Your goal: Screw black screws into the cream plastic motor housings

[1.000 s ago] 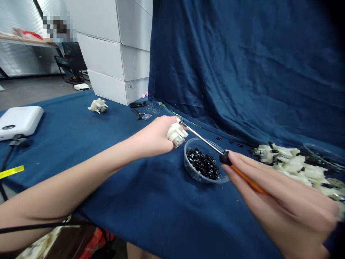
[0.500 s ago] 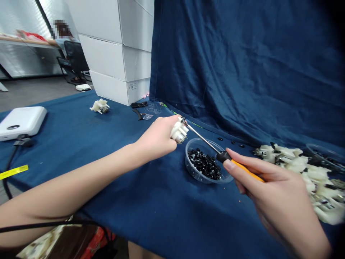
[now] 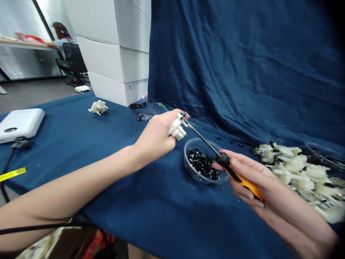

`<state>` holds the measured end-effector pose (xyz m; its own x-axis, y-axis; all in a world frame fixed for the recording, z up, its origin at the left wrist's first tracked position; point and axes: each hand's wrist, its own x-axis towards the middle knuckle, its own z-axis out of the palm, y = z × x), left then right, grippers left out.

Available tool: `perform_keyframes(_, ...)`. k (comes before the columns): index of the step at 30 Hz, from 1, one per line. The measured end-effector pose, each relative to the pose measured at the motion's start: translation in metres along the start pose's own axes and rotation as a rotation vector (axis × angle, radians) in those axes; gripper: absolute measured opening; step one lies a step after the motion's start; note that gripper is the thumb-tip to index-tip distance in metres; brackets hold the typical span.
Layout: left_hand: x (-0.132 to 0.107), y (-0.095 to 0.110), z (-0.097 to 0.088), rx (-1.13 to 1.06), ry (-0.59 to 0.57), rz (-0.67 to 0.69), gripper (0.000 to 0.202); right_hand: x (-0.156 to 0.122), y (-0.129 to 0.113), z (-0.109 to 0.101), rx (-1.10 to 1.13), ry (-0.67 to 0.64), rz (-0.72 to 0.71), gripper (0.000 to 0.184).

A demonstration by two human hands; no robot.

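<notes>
My left hand (image 3: 157,135) is closed round a small white plastic motor part (image 3: 177,128), held just above the blue cloth. My right hand (image 3: 265,190) grips the orange-and-black handle of a screwdriver (image 3: 231,171). Its metal shaft runs up and left, and the tip rests on the top of the white part. Below the shaft stands a clear plastic bowl (image 3: 191,170) with several small black pieces inside.
A heap of white plastic parts (image 3: 299,169) lies at the right, beside another clear dish (image 3: 323,153). One more white part (image 3: 98,107) sits far left near stacked white boxes (image 3: 113,54). A white device (image 3: 20,122) with a cable lies at the left edge. A blue drape (image 3: 242,64) hangs behind.
My left hand has lifted and turned the white part a little. My right hand has shifted its hold on the screwdriver handle, with the tip staying on the part.
</notes>
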<state>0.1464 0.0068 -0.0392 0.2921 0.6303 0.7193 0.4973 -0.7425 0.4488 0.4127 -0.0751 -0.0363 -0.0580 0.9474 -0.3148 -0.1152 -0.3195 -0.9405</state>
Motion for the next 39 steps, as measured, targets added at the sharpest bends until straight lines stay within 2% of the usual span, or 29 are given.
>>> perform_keyframes(4,-0.002,-0.004,0.003,0.014,0.065,0.084,0.066,0.001,-0.002,-0.001,0.061,-0.089,0.077,0.065)
perform_keyframes(8,-0.003,-0.005,0.004,-0.047,0.139,0.128,0.067,0.002,0.003,-0.003,0.19,-0.285,0.224,0.056)
perform_keyframes(10,-0.003,-0.003,0.004,-0.104,0.162,0.122,0.068,0.002,0.004,-0.005,0.222,-0.354,0.238,0.047)
perform_keyframes(14,-0.004,0.0,0.004,-0.144,0.164,0.092,0.067,0.0,-0.001,-0.01,0.133,-0.323,0.165,0.03)
perform_keyframes(18,-0.007,-0.002,0.01,-0.2,0.181,0.094,0.065,-0.002,-0.006,-0.01,0.064,-0.346,0.196,0.031)
perform_keyframes(20,-0.009,-0.003,0.013,-0.205,0.176,0.081,0.066,-0.003,-0.006,-0.011,-0.035,-0.294,0.096,0.035)
perform_keyframes(24,-0.013,-0.004,0.018,-0.151,0.076,-0.007,0.067,-0.008,-0.001,-0.015,-0.335,-0.02,-0.188,0.052)
perform_keyframes(26,-0.014,-0.003,0.018,-0.163,0.066,-0.035,0.065,-0.012,0.006,-0.014,-0.517,0.075,-0.339,0.055)
perform_keyframes(30,-0.012,-0.001,0.018,-0.2,0.104,-0.049,0.064,-0.021,0.021,-0.005,-0.821,0.268,-0.83,0.032)
perform_keyframes(31,-0.012,0.0,0.018,-0.204,0.097,-0.052,0.063,-0.023,0.024,-0.004,-0.882,0.309,-0.954,0.034)
perform_keyframes(33,-0.012,0.001,0.018,-0.213,0.079,-0.051,0.063,-0.026,0.027,-0.005,-1.046,0.342,-1.13,0.051)
perform_keyframes(36,-0.012,0.002,0.017,-0.211,0.055,-0.07,0.061,-0.029,0.029,-0.008,-1.276,0.388,-1.227,0.067)
perform_keyframes(37,-0.012,0.002,0.017,-0.208,0.048,-0.085,0.06,-0.03,0.028,-0.009,-1.283,0.412,-1.218,0.066)
perform_keyframes(39,-0.012,0.004,0.017,-0.203,0.029,-0.128,0.056,-0.032,0.028,-0.009,-1.152,0.394,-1.119,0.063)
